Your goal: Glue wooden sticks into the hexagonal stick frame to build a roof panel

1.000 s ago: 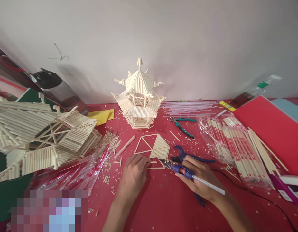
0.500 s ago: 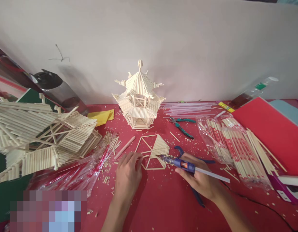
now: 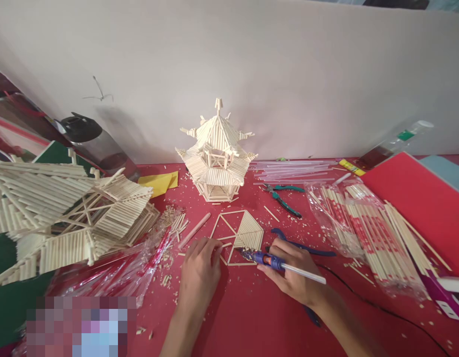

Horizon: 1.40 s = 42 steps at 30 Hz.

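Observation:
A flat hexagonal frame of wooden sticks [image 3: 214, 226] lies on the red table, its right-hand sections filled with close-set sticks [image 3: 252, 232]. My left hand [image 3: 200, 265] rests at the frame's left side, fingers pinched together. A short wooden stick [image 3: 226, 245] pokes out from those fingertips. In my right hand [image 3: 298, 272] is a blue hot glue gun [image 3: 269, 260], a clear glue stick [image 3: 306, 273] jutting from its back. Its nozzle is over the frame's lower part, close to the filled sections; whether it touches is unclear.
A stick-built pagoda [image 3: 217, 166] stands behind the frame; a larger stick model [image 3: 114, 208] fills the left. Green-handled pliers [image 3: 283, 198], blue-handled pliers [image 3: 315, 249], bagged chopsticks [image 3: 371, 233] and glue sticks [image 3: 292, 169] lie right. A black cord [image 3: 363, 297] trails across the table.
My right hand has brought the glue gun left and slightly down, its nozzle now lower on the frame. The left hand stays pinched by the frame. The whole view has shifted slightly.

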{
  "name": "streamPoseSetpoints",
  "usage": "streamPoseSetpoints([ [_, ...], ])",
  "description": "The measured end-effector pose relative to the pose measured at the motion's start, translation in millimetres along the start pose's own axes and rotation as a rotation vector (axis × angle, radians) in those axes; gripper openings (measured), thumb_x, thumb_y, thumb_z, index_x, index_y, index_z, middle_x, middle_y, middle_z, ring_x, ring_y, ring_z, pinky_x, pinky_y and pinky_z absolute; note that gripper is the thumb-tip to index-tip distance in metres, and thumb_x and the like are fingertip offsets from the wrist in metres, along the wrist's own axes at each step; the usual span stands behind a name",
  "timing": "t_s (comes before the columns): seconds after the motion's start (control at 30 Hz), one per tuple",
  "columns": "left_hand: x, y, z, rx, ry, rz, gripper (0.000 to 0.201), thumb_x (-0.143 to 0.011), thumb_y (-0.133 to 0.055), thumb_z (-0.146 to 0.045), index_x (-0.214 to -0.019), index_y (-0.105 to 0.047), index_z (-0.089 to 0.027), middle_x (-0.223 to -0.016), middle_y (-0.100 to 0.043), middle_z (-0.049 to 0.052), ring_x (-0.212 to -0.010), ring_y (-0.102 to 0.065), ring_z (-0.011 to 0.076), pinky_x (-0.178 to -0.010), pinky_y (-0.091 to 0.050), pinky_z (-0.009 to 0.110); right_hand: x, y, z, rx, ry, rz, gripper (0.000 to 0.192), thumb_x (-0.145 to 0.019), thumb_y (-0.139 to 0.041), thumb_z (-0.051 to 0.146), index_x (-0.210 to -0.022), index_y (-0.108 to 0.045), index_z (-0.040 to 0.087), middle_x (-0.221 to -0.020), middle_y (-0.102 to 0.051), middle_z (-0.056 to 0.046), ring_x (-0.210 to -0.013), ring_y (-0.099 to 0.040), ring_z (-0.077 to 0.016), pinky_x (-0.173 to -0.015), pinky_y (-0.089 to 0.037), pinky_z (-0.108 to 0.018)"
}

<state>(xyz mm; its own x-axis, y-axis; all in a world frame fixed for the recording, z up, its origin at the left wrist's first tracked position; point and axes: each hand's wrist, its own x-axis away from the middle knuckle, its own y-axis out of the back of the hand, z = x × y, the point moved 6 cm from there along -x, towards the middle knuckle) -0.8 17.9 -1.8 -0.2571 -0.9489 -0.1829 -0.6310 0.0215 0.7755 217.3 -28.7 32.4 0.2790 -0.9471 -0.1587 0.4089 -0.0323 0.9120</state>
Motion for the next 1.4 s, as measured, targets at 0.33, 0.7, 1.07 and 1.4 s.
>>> streamPoseSetpoints([
  [0.33, -1.0, -0.1, -1.1, 0.014, -0.003, 0.001, 0.017, -0.099, -0.051, -0.020, -0.097, -0.068, -0.024, -0.095, -0.074, 0.007, -0.090, -0.068, 0.0250, -0.080, -0.052, 0.037, 2.6, -6.1, -0.8, 0.057, 0.023, -0.018, 0.035, -0.101, -0.057, 0.047, -0.077, -0.051, 0.024, -0.078, -0.057, -0.001, -0.067, -0.058, -0.0170, -0.060, -0.040, -0.029],
  [0.7, -1.1, -2.6, 1.5, 0.027, 0.008, 0.027, 0.016, -0.099, -0.053, -0.017, -0.099, -0.068, -0.024, -0.097, -0.074, 0.006, -0.091, -0.068, 0.0251, -0.081, -0.051, 0.037, 4.8, -8.1, -1.1, 0.075, 0.019, -0.004, 0.034, -0.102, -0.055, 0.047, -0.077, -0.050, 0.024, -0.078, -0.058, -0.002, -0.068, -0.059, -0.0173, -0.060, -0.040, -0.029],
  [1.07, -0.6, -3.0, 2.2, 0.022, 0.027, 0.050, 0.017, -0.099, -0.052, -0.016, -0.099, -0.068, -0.023, -0.097, -0.074, 0.005, -0.092, -0.067, 0.0244, -0.082, -0.050, 0.036, 2.8, -2.2, -1.5, -0.106, -0.060, -0.004, 0.034, -0.103, -0.055, 0.045, -0.077, -0.051, 0.023, -0.079, -0.057, -0.001, -0.068, -0.057, -0.0156, -0.061, -0.040, -0.027],
  [1.4, -1.0, 3.0, 7.1, 0.027, 0.026, -0.041, 0.014, -0.098, -0.055, -0.017, -0.098, -0.068, -0.023, -0.096, -0.074, 0.006, -0.092, -0.069, 0.0244, -0.082, -0.052, 0.037, -1.1, 5.7, -5.2, -0.319, -0.217, 0.063, 0.035, -0.102, -0.054, 0.050, -0.079, -0.055, 0.023, -0.080, -0.060, -0.001, -0.072, -0.060, -0.0181, -0.067, -0.044, -0.029],
])
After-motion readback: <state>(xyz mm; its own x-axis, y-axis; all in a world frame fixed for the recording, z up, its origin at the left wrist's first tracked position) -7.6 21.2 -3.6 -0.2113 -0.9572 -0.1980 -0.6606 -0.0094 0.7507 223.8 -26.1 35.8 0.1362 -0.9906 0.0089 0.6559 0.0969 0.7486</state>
